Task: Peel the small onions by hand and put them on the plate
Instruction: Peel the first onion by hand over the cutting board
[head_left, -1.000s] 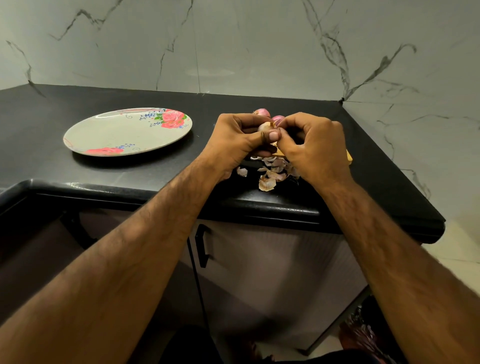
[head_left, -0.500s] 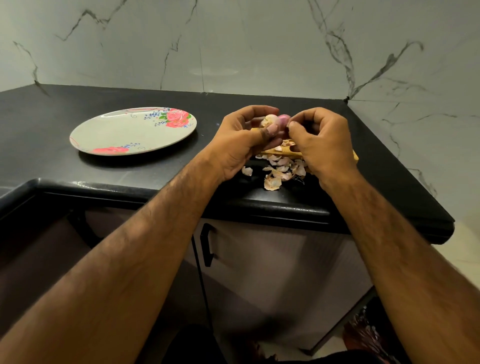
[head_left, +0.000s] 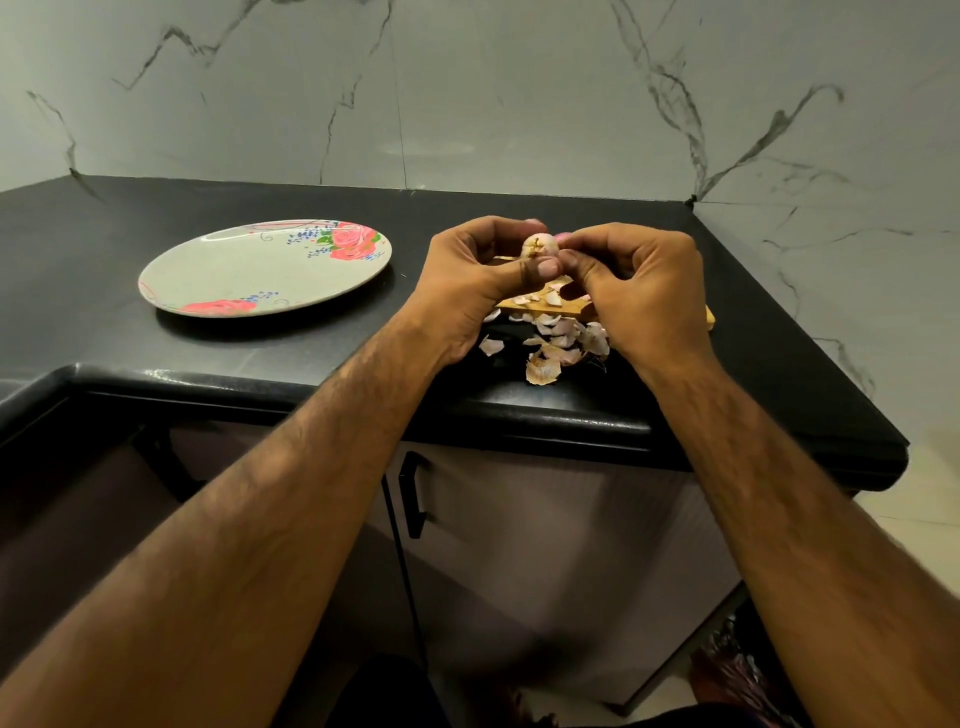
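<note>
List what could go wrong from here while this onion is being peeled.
1. The small onion is held only at the fingertips of the left hand and right hand. It may slip out and roll away across the counter.
2. The peel scraps lie close to the counter's front edge, so further skins might spill onto the floor.

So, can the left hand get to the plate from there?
Probably yes: the plate lies left of the left hand, with only bare counter between them, though that hand is pinching the onion.
</note>
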